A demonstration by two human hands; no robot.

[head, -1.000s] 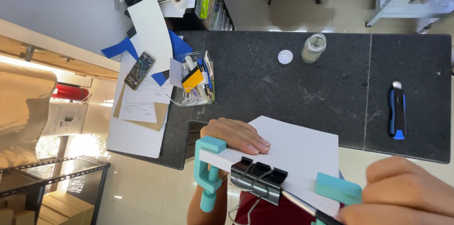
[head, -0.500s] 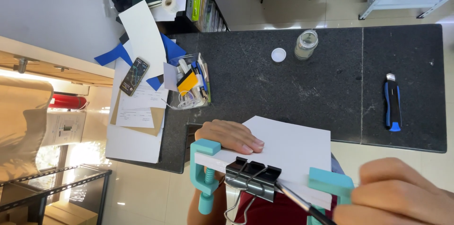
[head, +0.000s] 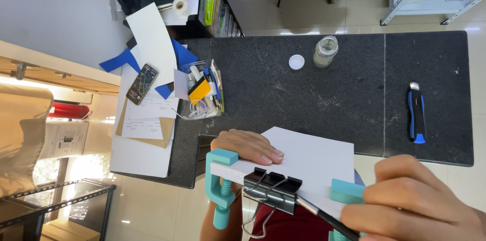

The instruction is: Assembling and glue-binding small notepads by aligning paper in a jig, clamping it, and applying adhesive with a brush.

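My left hand (head: 248, 147) lies flat on a white board (head: 309, 162) and holds it down at its left side. A teal clamp (head: 221, 185) grips the board's near left corner. Black binder clips (head: 271, 190) are clipped along the near edge. A second teal clamp (head: 347, 191) sits at the near right. My right hand (head: 420, 203) is closed around a thin dark brush handle (head: 324, 216) right beside that clamp, at the board's near edge.
A blue and black utility knife (head: 416, 117) lies at the right on the black stone table (head: 329, 89). An open glass jar (head: 325, 51) and its white lid (head: 296, 62) stand at the far side. A clear tray of stationery (head: 202, 94), a phone (head: 142, 84) and papers lie at the left.
The view has shifted slightly. My right hand has moved a little left along the board's near edge with the brush. My left hand stays on the board.
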